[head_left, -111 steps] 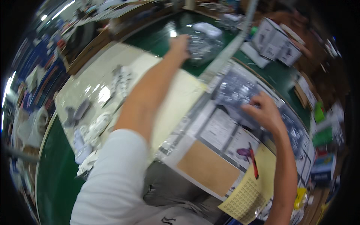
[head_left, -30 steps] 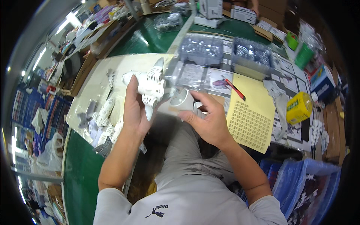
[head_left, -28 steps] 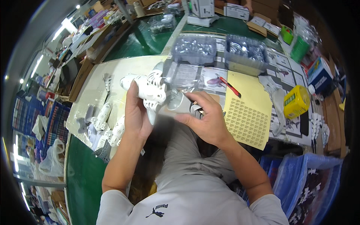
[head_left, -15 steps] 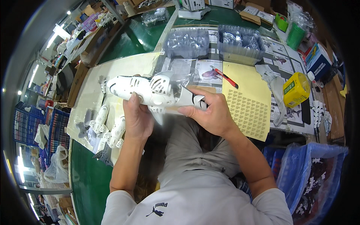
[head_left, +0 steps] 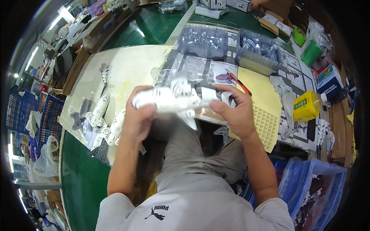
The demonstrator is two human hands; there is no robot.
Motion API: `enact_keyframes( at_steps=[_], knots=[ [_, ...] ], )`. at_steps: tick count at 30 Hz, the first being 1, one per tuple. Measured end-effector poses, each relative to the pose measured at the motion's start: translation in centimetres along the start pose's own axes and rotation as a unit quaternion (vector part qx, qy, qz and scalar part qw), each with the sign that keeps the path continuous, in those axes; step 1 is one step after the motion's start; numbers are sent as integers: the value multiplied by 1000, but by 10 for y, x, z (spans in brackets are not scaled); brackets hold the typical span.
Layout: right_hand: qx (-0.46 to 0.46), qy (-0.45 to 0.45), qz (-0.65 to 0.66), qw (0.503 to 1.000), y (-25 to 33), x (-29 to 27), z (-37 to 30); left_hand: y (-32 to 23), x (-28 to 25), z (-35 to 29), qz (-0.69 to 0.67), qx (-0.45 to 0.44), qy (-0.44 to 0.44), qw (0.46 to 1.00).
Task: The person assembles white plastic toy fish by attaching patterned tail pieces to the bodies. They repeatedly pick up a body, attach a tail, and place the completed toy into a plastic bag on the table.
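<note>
The green bench (head_left: 84, 173) is the largest surface; on its left part lies a cream board (head_left: 127, 61), with white parts (head_left: 99, 111) at its lower left. The person's light shirt (head_left: 216, 200) carries a dark printed mark and lettering on the chest. At the lower right stands a bin lined with blue plastic (head_left: 296, 181). A yellow sheet (head_left: 266, 119) bears many rows of small dark print, too small for reading. Beyond it, two clear plastic trays (head_left: 204, 42) rest on printed sheets with pictures. The white toy body (head_left: 162, 100), somewhat blurred, is held crosswise above the lap, near the bench's front edge. The left hand (head_left: 140, 115) is clasped around its left end, the right hand (head_left: 237, 113) around its right end; the hands are apart. A yellow bottle (head_left: 307, 107) wears a green label with characters. A red cutter (head_left: 241, 84) lies partly on the yellow sheet.
</note>
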State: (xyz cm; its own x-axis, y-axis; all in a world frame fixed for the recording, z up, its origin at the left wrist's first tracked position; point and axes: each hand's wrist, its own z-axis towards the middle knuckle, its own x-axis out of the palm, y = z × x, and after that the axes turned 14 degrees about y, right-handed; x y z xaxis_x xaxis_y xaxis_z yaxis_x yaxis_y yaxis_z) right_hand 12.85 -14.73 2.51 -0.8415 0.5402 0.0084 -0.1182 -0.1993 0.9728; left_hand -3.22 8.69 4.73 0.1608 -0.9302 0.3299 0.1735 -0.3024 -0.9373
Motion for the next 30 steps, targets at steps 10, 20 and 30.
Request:
enact_keyframes(
  at_steps=[10,20,30],
  knots=[
    [-18,62,-53,996,6,-42,74,-31,-34,-44,-97,-30,35,994],
    [-1,228,-532,815,-51,-53,98,-71,-38,-71,209,-74,28,975],
    [-167,203,-405,876,52,-44,31,-22,-2,-16,162,-233,248,926]
  ],
)
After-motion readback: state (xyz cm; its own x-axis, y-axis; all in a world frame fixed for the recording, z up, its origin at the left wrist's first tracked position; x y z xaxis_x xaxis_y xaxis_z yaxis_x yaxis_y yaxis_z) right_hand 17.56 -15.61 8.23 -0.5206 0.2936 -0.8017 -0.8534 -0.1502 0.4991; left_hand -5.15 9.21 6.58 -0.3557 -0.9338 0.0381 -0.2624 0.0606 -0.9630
